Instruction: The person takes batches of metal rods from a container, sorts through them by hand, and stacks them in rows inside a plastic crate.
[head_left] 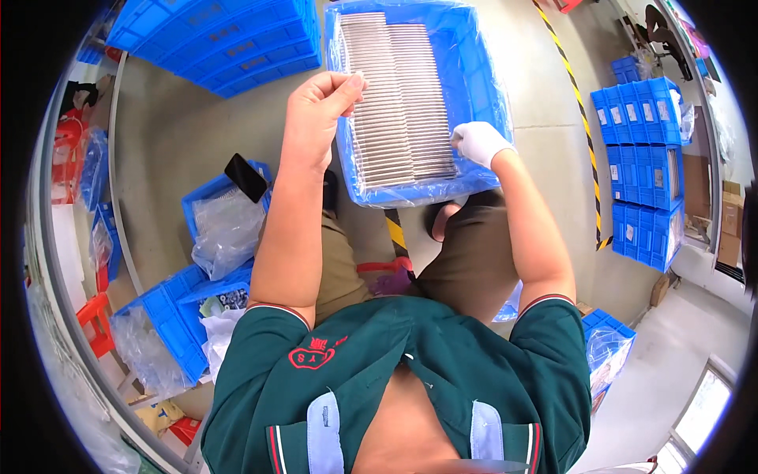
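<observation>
Straight ahead is a blue plastic crate [359, 192] lined with clear bluish plastic film [471, 67]. Inside lie two side-by-side columns of thin silvery metal rods [379, 103], stacked closely. My bare left hand [320, 107] is raised over the left column, thumb and forefinger pinched together; a small pale bit shows at the fingertips, too small to name. In a white glove, my right hand [482, 144] is at the right column's lower right side, inside the crate's right wall. Its fingers are curled closed, and what they hold, if anything, is hidden.
Stacked blue crates [237, 47] stand at the far left, more blue crates [641, 146] at the right. A black phone [246, 177] lies on a crate covered with plastic film [229, 229] at left. Yellow-black tape [584, 118] marks the floor. A red stool [96, 324] is farther left.
</observation>
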Demonstrator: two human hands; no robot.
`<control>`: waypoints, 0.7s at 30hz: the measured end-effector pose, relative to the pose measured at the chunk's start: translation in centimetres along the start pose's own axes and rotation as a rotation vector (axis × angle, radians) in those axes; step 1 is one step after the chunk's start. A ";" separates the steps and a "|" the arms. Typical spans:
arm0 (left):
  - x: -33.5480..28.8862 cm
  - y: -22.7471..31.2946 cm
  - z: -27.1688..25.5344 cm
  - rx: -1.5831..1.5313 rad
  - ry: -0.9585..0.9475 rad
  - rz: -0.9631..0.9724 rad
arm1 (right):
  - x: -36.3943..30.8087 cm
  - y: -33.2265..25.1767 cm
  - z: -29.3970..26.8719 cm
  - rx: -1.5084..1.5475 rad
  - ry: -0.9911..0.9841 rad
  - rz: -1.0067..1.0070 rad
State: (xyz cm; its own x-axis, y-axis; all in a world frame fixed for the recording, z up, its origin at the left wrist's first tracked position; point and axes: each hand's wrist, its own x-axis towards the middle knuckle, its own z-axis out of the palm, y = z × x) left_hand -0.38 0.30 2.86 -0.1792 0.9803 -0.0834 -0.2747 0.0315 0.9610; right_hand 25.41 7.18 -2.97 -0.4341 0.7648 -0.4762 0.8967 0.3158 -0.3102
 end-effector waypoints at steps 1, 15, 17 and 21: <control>0.0 0.0 0.0 -0.001 -0.002 0.000 | -0.2 -0.1 0.0 -0.138 -0.062 0.003; 0.0 0.0 -0.1 -0.043 -0.023 -0.006 | -0.1 0.7 1.0 -0.214 -0.445 0.020; 0.0 0.0 0.0 -0.035 -0.018 -0.010 | 0.0 1.4 1.4 -0.174 -0.431 -0.015; 0.0 0.1 0.0 -0.034 -0.012 -0.017 | -0.1 1.3 1.5 -0.167 -0.434 -0.026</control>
State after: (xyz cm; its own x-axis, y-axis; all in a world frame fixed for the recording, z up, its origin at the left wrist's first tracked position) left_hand -0.36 0.30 2.93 -0.1625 0.9820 -0.0964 -0.3093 0.0421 0.9500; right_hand 26.43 6.69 -4.57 -0.4209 0.4609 -0.7813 0.8712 0.4453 -0.2066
